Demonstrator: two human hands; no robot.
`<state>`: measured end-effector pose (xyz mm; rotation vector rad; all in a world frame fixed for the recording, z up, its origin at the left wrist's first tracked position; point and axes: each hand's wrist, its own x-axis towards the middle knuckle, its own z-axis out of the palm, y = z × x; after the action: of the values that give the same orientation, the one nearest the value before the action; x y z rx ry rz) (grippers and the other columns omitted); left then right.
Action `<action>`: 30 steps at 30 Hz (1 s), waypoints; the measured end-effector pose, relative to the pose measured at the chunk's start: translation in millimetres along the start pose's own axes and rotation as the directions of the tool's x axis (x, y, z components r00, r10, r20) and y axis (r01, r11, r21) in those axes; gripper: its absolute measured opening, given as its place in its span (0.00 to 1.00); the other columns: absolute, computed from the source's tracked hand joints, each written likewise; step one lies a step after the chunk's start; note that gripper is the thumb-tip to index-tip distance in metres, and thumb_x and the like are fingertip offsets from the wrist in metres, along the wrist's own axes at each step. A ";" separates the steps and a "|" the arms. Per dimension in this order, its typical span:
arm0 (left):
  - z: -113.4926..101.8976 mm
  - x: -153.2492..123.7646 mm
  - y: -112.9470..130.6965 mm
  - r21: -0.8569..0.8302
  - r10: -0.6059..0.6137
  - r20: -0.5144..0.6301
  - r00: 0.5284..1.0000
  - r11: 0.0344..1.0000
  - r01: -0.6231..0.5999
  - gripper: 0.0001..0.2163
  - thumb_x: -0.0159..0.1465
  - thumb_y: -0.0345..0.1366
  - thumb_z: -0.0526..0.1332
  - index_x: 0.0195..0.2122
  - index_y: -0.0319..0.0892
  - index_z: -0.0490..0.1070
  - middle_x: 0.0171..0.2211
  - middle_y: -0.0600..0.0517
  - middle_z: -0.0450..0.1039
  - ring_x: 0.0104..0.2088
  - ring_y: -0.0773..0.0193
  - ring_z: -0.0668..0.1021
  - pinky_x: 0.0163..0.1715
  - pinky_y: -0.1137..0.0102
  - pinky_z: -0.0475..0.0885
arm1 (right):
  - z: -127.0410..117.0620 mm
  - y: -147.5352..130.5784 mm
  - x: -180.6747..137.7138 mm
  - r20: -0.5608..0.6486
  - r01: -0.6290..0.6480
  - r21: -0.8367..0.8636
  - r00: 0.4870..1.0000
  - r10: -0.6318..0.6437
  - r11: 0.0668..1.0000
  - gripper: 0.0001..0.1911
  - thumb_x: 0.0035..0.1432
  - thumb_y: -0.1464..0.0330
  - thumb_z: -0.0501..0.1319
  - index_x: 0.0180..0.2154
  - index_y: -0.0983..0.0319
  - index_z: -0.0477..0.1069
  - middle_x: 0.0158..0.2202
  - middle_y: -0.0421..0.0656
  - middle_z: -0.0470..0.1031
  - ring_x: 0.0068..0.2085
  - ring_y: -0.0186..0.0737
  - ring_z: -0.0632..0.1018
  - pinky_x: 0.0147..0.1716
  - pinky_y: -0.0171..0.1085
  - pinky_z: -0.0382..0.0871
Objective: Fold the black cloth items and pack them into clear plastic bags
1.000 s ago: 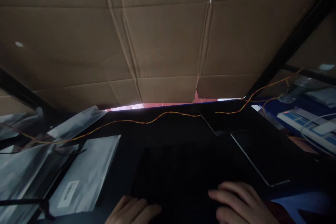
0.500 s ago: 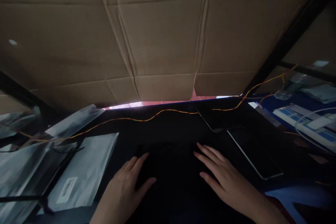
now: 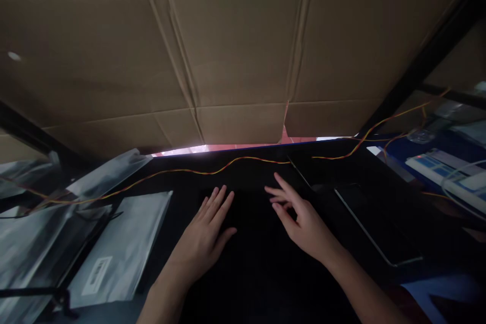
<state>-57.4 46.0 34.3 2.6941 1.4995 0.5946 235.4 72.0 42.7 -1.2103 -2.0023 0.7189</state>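
My left hand (image 3: 207, 233) lies palm down over the black tabletop (image 3: 250, 288), fingers stretched out and thumb apart, holding nothing. Across from it, my right hand (image 3: 306, 225) is turned on its side, with the index finger extended and the other fingers partly bent; nothing shows in it. Just right of that hand is a flat dark panel with a thin silver edge (image 3: 379, 225). A second dark panel (image 3: 307, 167) lies beyond it, its outline hard to make out. The dark area between my hands is too dim to read.
Clear plastic sleeves, one with a barcode label (image 3: 96, 276), lie at the left. A yellow-red twisted wire (image 3: 182, 170) crosses the back. Cardboard (image 3: 235, 50) walls the far side. White-and-blue boxes (image 3: 448, 172) and a pale cable (image 3: 451, 177) are at the right.
Both hands have moved forward, away from me. The left has shifted slightly right; the right has turned onto its side with some fingers curling. The view has shifted slightly.
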 end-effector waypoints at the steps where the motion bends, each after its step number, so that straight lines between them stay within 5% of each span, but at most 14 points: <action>1: 1.4 -0.8 -0.5 -0.001 0.000 -0.006 1.000 1.000 0.000 0.35 0.79 0.42 0.57 0.81 0.48 0.42 0.79 0.41 0.52 0.78 0.45 0.60 0.71 0.42 0.68 | 1.8 2.5 -1.2 -0.027 0.030 0.047 0.999 -0.029 0.998 0.35 0.79 0.66 0.53 0.80 0.49 0.44 0.71 0.47 0.73 0.63 0.44 0.81 0.57 0.48 0.81; 4: 4.5 -2.1 -0.7 -0.002 -0.001 -0.008 1.000 1.000 0.001 0.29 0.79 0.38 0.55 0.79 0.49 0.51 0.78 0.44 0.59 0.77 0.49 0.63 0.73 0.45 0.66 | 6.8 5.0 -5.6 0.038 0.086 -0.002 0.996 -0.086 0.996 0.26 0.78 0.64 0.56 0.73 0.46 0.65 0.76 0.40 0.65 0.75 0.48 0.67 0.70 0.56 0.69; 6: 7.3 -2.7 -2.3 0.005 -0.008 -0.003 1.000 1.000 0.008 0.25 0.78 0.38 0.55 0.76 0.49 0.59 0.74 0.46 0.66 0.75 0.49 0.67 0.72 0.45 0.68 | 9.4 3.4 -6.8 0.146 0.095 -0.152 0.987 -0.073 0.984 0.24 0.77 0.62 0.58 0.71 0.49 0.68 0.77 0.40 0.63 0.78 0.51 0.61 0.74 0.60 0.62; 9: 12.8 -4.8 -6.1 0.035 -0.031 -0.003 1.000 0.999 0.031 0.26 0.78 0.41 0.57 0.76 0.47 0.59 0.74 0.43 0.66 0.74 0.44 0.68 0.69 0.39 0.70 | 11.5 -0.3 -6.1 0.246 0.119 -0.342 0.969 -0.033 0.932 0.32 0.78 0.57 0.57 0.77 0.56 0.58 0.79 0.44 0.57 0.79 0.54 0.57 0.76 0.65 0.54; 14: 17.6 -9.3 -8.1 0.088 -0.047 -0.007 0.999 0.995 0.048 0.31 0.78 0.45 0.57 0.79 0.48 0.52 0.77 0.44 0.59 0.76 0.43 0.64 0.70 0.39 0.68 | 10.6 -0.5 -3.3 0.293 0.131 -0.426 0.956 -0.001 0.895 0.36 0.79 0.53 0.54 0.79 0.56 0.51 0.81 0.43 0.49 0.80 0.53 0.53 0.77 0.64 0.49; 30: 12.4 -1.3 -13.9 0.138 -0.009 -0.037 0.999 0.990 0.014 0.33 0.78 0.47 0.58 0.80 0.51 0.47 0.77 0.45 0.59 0.75 0.47 0.66 0.72 0.47 0.67 | 0.1 -0.9 2.9 0.323 0.121 -0.375 0.946 0.007 0.919 0.30 0.80 0.56 0.52 0.78 0.51 0.54 0.80 0.42 0.53 0.80 0.50 0.55 0.77 0.62 0.50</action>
<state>-65.3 54.7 19.9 2.7884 1.6223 0.5628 233.9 74.2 44.1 -1.3134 -2.5325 0.5221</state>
